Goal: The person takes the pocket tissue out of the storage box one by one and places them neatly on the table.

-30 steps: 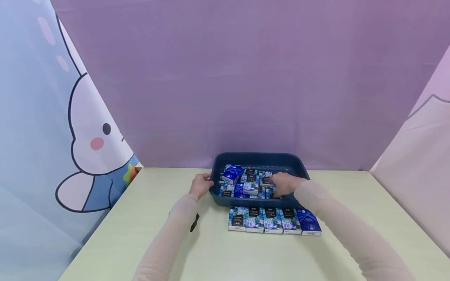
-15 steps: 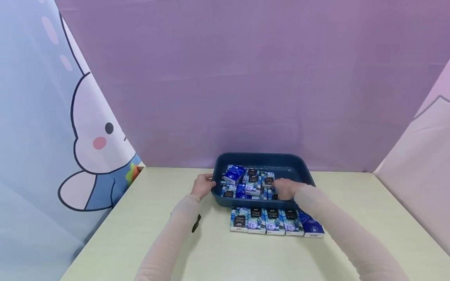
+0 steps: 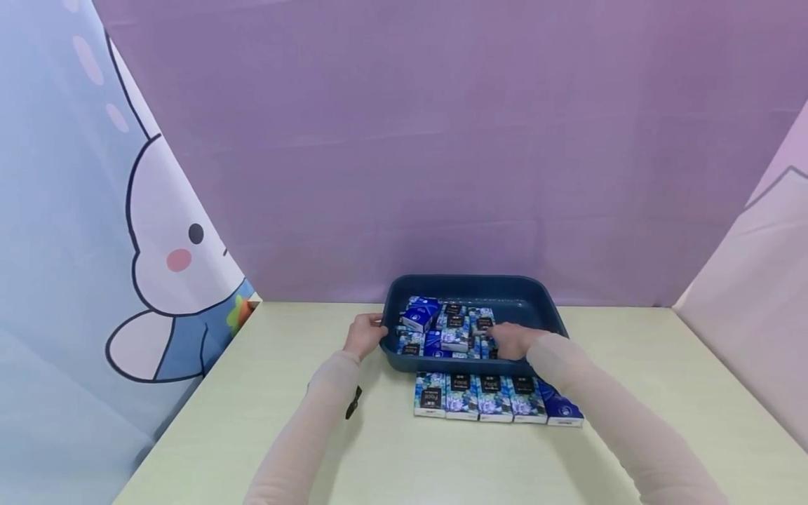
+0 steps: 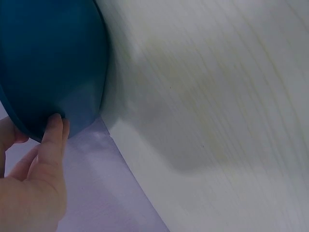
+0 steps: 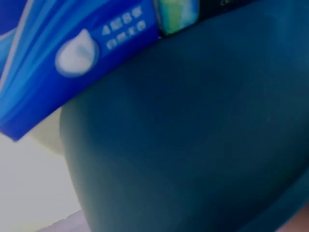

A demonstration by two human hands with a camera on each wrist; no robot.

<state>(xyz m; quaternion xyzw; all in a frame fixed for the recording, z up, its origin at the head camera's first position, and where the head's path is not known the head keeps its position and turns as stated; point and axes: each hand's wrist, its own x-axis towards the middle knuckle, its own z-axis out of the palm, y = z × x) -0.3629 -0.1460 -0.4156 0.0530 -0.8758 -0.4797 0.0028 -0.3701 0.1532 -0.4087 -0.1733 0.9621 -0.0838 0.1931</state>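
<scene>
My left hand (image 3: 363, 334) grips the left end of a dark blue plastic basin (image 3: 527, 308). In the left wrist view its fingers (image 4: 52, 137) lie against the outside of the basin wall (image 4: 53, 63), the thumb on the other side of the rim. Inside the basin lie floral tissue packs (image 3: 455, 335) and blue ones (image 3: 421, 313), some stacked. My right hand (image 3: 513, 341) reaches into the right front part, fingers bent down at a floral pack (image 3: 482, 322). Its fingertips are hidden, and I cannot tell whether they hold a pack.
A row of several floral tissue packs (image 3: 461, 397) lies on the table (image 3: 442, 463) before the basin, with a blue pack (image 3: 560, 407) at its right end, partly under my right sleeve. A purple cloth (image 3: 454, 154) hangs behind. A small black strap (image 3: 353, 403) shows by my left sleeve.
My right hand has lowered a little toward the basin's front right part, uncovering more of the floral pack beside it. The left hand keeps its hold on the rim. The head view has shifted slightly.
</scene>
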